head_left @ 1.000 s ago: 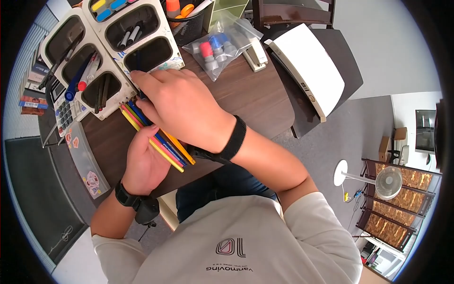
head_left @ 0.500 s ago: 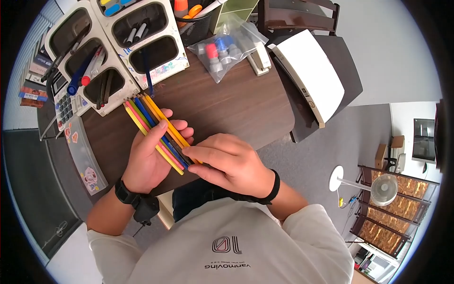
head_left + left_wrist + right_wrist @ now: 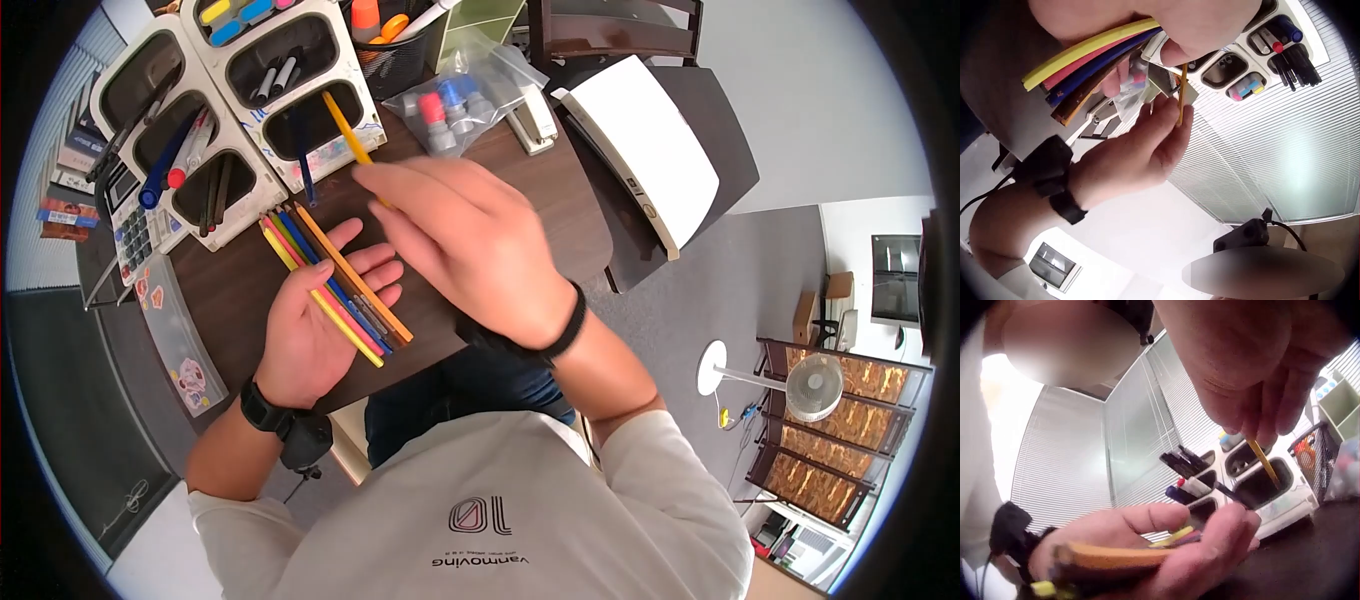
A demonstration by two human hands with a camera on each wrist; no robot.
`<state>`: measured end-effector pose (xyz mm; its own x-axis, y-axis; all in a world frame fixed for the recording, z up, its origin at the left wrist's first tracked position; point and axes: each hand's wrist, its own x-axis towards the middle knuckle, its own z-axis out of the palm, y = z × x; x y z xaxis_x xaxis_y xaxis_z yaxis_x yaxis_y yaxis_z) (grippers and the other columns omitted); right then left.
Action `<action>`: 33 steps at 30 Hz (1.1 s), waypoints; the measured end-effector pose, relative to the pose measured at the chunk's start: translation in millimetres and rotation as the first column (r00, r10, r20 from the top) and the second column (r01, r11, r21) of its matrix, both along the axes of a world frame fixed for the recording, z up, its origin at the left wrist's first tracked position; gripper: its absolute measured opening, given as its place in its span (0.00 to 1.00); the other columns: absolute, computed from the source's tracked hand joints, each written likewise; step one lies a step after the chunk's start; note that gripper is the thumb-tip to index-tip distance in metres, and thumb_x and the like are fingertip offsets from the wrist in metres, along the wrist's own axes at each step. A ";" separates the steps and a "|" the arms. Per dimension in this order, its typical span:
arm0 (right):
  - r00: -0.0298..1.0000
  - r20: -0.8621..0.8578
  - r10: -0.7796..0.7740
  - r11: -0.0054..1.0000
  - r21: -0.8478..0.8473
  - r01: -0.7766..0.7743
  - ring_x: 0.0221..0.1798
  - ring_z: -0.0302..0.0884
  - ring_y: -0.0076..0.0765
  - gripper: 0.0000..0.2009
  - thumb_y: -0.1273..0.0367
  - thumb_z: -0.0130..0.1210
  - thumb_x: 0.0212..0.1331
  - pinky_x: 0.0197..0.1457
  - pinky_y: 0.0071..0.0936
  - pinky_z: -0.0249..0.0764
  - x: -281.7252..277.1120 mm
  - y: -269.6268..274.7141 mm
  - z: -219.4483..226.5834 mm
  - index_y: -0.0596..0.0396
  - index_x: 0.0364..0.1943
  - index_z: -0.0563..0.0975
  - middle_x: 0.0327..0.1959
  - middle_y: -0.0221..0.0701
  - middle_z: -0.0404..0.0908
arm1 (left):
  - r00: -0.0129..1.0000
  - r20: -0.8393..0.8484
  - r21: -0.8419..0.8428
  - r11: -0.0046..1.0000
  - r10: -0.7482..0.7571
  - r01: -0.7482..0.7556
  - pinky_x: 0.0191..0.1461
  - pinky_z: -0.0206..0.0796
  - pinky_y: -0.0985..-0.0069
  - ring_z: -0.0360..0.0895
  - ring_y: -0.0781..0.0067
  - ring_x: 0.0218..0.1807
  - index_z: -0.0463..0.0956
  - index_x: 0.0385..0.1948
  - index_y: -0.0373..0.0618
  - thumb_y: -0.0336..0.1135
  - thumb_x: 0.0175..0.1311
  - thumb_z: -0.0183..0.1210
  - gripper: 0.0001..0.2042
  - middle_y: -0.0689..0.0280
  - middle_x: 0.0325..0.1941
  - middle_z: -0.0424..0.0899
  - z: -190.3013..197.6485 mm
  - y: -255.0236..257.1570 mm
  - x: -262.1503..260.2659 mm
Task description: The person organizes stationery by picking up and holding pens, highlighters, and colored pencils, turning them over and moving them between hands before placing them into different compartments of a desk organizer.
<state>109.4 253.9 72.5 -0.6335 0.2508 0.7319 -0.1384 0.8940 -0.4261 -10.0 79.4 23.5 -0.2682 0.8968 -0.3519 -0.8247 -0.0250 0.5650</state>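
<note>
In the head view my left hand [image 3: 305,345] holds a fanned bundle of colored pencils [image 3: 365,308], thumb across them and other fingers spread beneath. Yellow, pink, blue, brown and orange show among them. My right hand [image 3: 480,235] pinches a yellow pencil [image 3: 346,126] between thumb and fingertips. Its far end reaches into the front right compartment of a white desk organizer [image 3: 345,152], as the right wrist view also shows. A dark blue pencil [image 3: 304,160] leans out of that same compartment. Markers and dark pencils stand in the other compartments.
Right of the organizer are a black mesh cup [image 3: 385,75], a clear bag of capped bottles [image 3: 455,110] and a stapler [image 3: 537,125]. A calculator [image 3: 135,240] and a stickered clear case [image 3: 180,335] lie left. A white-topped box [image 3: 655,150] sits beyond the table edge.
From the organizer, my right hand came back to the bundle's near ends, then took a yellow pencil out and carried it up to the front right compartment. My left hand stays about in place.
</note>
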 end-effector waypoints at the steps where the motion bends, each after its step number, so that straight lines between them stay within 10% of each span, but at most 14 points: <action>1: 1.000 -0.002 -0.004 1.000 0.003 0.004 0.42 0.86 0.48 0.15 0.77 0.63 0.57 0.46 0.39 0.83 -10.2 2.0 -4.2 0.60 0.51 0.83 0.40 0.38 0.86 | 1.000 0.005 0.003 1.000 -0.003 0.003 0.75 0.65 0.54 0.75 0.53 0.69 0.58 0.77 0.42 0.45 0.78 0.45 0.30 0.49 0.68 0.76 0.7 -0.2 -0.8; 13: 0.973 0.186 0.133 0.965 -0.250 -0.084 0.35 0.86 0.47 0.14 0.78 0.59 0.65 0.38 0.38 0.83 -40.5 -6.9 -15.2 0.57 0.54 0.82 0.37 0.39 0.84 | 0.997 0.078 0.056 0.998 -0.015 0.010 0.74 0.66 0.54 0.77 0.56 0.66 0.65 0.73 0.46 0.45 0.75 0.46 0.27 0.54 0.64 0.81 -8.7 -4.9 -6.1; 26: 0.987 0.161 -0.006 0.999 -0.044 0.014 0.36 0.83 0.48 0.16 0.75 0.63 0.60 0.39 0.41 0.79 -16.9 -15.5 1.0 0.53 0.53 0.82 0.33 0.36 0.82 | 0.997 0.068 0.067 0.997 0.042 -0.047 0.73 0.67 0.57 0.77 0.61 0.67 0.65 0.71 0.45 0.41 0.79 0.43 0.23 0.56 0.65 0.81 -5.7 -3.2 -2.4; 33: 0.862 0.373 0.343 0.922 -0.308 -0.234 0.37 0.82 0.44 0.17 0.68 0.70 0.59 0.41 0.41 0.79 46.3 -34.4 4.1 0.52 0.53 0.84 0.33 0.34 0.82 | 0.997 0.058 0.006 0.999 0.043 -0.043 0.73 0.69 0.59 0.78 0.64 0.67 0.65 0.72 0.49 0.38 0.83 0.47 0.21 0.60 0.65 0.81 -0.4 -2.7 0.2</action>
<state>155.6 219.5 76.6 -0.9339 0.1443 0.3272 -0.1369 0.7009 -0.7000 -9.8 76.7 23.0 -0.2861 0.8874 -0.3615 -0.8539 -0.0650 0.5164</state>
